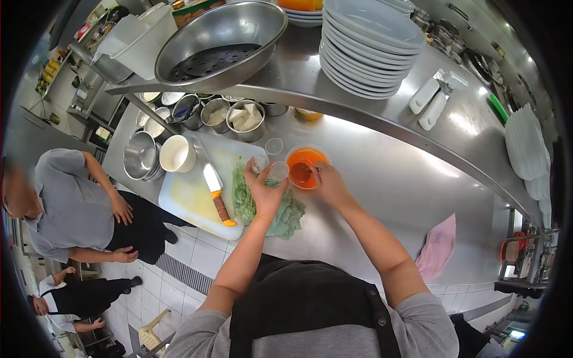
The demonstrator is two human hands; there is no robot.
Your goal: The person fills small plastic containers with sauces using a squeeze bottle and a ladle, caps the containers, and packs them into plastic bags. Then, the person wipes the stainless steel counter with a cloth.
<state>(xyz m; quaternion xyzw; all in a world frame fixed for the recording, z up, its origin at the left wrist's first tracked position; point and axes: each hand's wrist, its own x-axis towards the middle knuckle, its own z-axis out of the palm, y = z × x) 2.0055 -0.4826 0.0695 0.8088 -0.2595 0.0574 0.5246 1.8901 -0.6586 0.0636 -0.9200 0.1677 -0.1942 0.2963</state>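
Note:
My left hand has its fingers closed round a small clear cup, just left of a round tub of orange-red sauce. At the tub's right side, my right hand is pinched on something dark, perhaps a spoon, that reaches into the sauce. Another small clear cup touches or stands behind my left fingers, and a third clear cup stands above. Leafy greens lie below my left hand, partly on the cutting board. A knife with an orange and brown handle rests on the board.
A white bowl and metal bowls stand left; metal pots line the back. Overhead, a shelf bears a large metal bowl and stacked plates. A pink cloth lies right. Two people stand left.

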